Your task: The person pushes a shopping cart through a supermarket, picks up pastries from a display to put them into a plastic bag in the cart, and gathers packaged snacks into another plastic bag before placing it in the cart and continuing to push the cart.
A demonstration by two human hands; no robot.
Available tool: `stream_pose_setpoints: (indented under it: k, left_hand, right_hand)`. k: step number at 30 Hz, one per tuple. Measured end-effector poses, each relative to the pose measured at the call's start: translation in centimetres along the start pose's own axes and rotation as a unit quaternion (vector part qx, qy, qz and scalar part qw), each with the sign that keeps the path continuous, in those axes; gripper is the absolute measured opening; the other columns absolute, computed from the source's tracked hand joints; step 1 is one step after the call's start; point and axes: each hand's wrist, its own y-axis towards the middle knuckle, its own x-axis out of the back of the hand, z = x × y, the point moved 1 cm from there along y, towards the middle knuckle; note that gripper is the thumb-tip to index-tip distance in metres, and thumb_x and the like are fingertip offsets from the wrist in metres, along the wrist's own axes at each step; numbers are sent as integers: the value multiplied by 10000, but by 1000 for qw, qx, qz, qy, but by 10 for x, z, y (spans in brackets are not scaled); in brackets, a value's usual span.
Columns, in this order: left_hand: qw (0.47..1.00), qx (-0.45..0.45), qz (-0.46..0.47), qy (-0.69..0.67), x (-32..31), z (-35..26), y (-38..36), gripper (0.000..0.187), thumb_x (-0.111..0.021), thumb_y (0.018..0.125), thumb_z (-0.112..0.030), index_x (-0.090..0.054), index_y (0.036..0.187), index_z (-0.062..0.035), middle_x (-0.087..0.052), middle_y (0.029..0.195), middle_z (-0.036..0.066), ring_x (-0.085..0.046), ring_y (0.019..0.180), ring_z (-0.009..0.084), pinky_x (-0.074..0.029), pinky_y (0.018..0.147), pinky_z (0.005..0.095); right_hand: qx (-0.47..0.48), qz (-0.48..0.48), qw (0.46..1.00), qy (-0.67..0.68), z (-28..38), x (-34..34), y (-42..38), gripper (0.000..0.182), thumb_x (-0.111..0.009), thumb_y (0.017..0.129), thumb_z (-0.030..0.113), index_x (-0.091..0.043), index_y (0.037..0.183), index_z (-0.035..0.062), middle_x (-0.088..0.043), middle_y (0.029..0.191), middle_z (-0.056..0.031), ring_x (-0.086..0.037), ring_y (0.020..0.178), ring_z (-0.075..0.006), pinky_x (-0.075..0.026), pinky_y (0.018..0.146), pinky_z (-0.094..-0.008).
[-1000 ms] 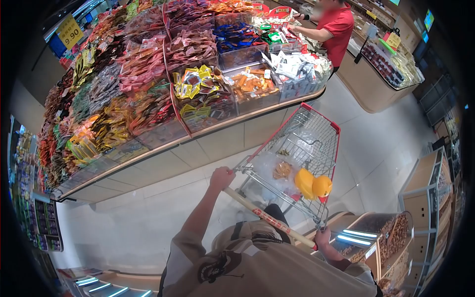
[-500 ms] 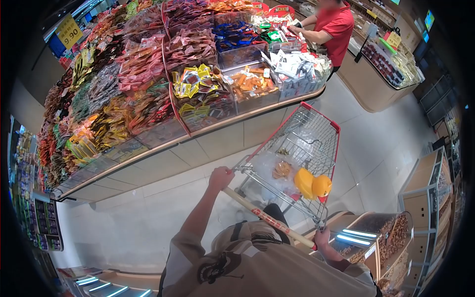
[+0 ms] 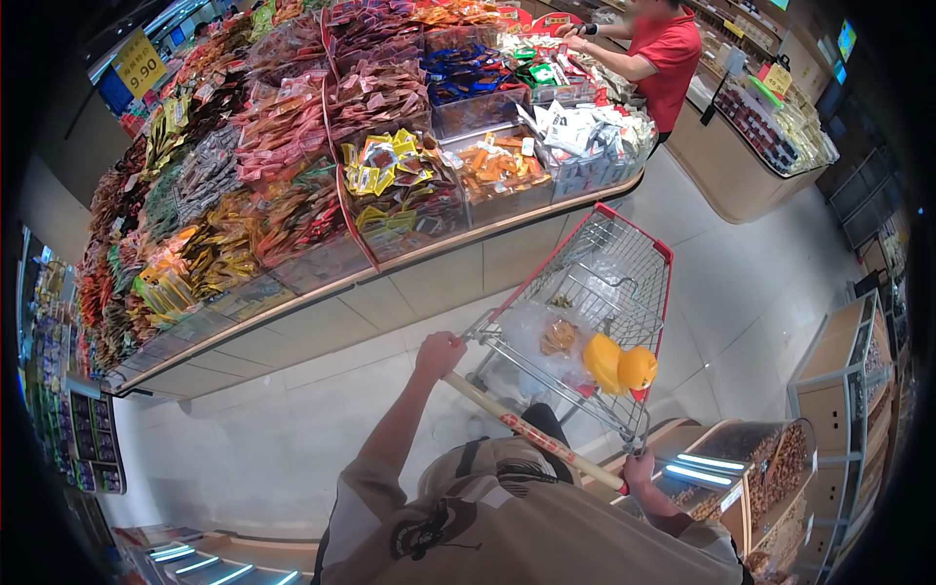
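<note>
Cart [image 3: 667, 283] on tiled floor, directly ahead of the wearer. Its pale handle [image 3: 531, 429], with red lettering, runs slantwise between the two hands. Left hand [image 3: 441, 353]: fingers curled close together, gripping the cart frame at the handle's left end. Right hand [image 3: 639, 470]: closed on the frame at the right end (fingertips hidden, so their exact placement I cannot tell). Inside the wire basket, towards the handle: a yellow duck-shaped item [image 3: 620, 367], just beside a clear plastic bag [image 3: 534, 331] with brown contents. Ahead and to the left, a display counter [image 3: 429, 290] heaped with small packets [image 3: 283, 127] in coloured groups; a yellow sign [image 3: 137, 64] reads 9.90. At the counter's far end, a person in a red shirt [image 3: 667, 60] reaches over the goods. Near the right hand: a bin [image 3: 775, 458] of brown, nut-like pieces.
</note>
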Motion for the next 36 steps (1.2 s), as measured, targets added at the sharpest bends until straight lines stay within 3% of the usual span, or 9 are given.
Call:
stream_pose_setpoints:
  k: [7, 10, 16, 19, 22, 25, 31, 36]
  left_hand:
    - [1000, 9, -1, -6, -1, -7, -8, 319, -601, 758, -304, -677, 900, -28, -666, 754, 173, -655, 639, 302, -532, 642, 378]
    - [1000, 0, -11, -5, -6, -2, -7, 319, -605, 753, -305, -676, 897, -29, -667, 760, 175, -656, 654, 305, -530, 650, 378]
    - [1000, -2, 0, -9, -6, -3, -7, 320, -601, 753, -309, -675, 900, -34, -669, 798, 174, -655, 733, 317, -523, 698, 386]
    - [1000, 1, 5, 2, -5, -4, -7, 315, -594, 759, -306, -674, 899, -36, -669, 814, 171, -654, 746, 319, -522, 704, 388]
    - [1000, -6, -3, 6, -6, -4, -7, 310, -589, 764, -305, -671, 898, -37, -669, 826, 170, -653, 750, 320, -523, 706, 390]
    - [1000, -3, 1, 8, -6, -3, -7, 310, -590, 765, -305, -669, 900, -38, -669, 834, 166, -653, 756, 320, -524, 709, 394]
    - [1000, 2, 5, 9, -6, -3, -6, 306, -594, 765, -297, -666, 901, -33, -670, 823, 164, -653, 730, 323, -527, 697, 390]
    - [1000, 16, 9, -14, -2, -9, -11, 304, -590, 772, -291, -663, 884, -18, -666, 796, 168, -651, 675, 322, -529, 673, 385]
  right_hand:
    - [-11, 10, 1000, 1, -1, 4, 3, 116, -518, 770, 8, -504, 880, -24, -570, 659, -138, -601, 507, -237, -488, 462, -362]
    - [22, 8, 1000, 8, -54, -8, 28, 125, -514, 772, 6, -487, 891, -20, -558, 655, -128, -593, 492, -226, -486, 439, -350]
    - [-2, 10, 1000, 10, -47, -4, 24, 136, -512, 773, 5, -482, 904, -17, -555, 656, -125, -592, 489, -225, -483, 433, -345]
    - [100, -23, 994, -42, -60, -7, 30, 127, -515, 773, 13, -487, 894, -16, -554, 657, -128, -594, 493, -232, -482, 432, -349]
    - [71, -17, 997, -26, -51, -4, 26, 127, -522, 769, 20, -499, 886, -23, -568, 672, -142, -600, 503, -238, -488, 450, -357]
    - [-31, 14, 999, 31, -15, 4, 9, 124, -527, 765, 25, -505, 875, -30, -580, 679, -151, -607, 515, -244, -494, 469, -361]
    - [58, -10, 998, -37, -53, -6, 28, 131, -527, 768, 28, -494, 884, -25, -570, 667, -146, -609, 517, -249, -494, 473, -360]
    - [16, 9, 1000, -23, -26, 2, 15, 138, -532, 769, 30, -492, 890, -23, -573, 694, -153, -607, 514, -244, -491, 465, -361]
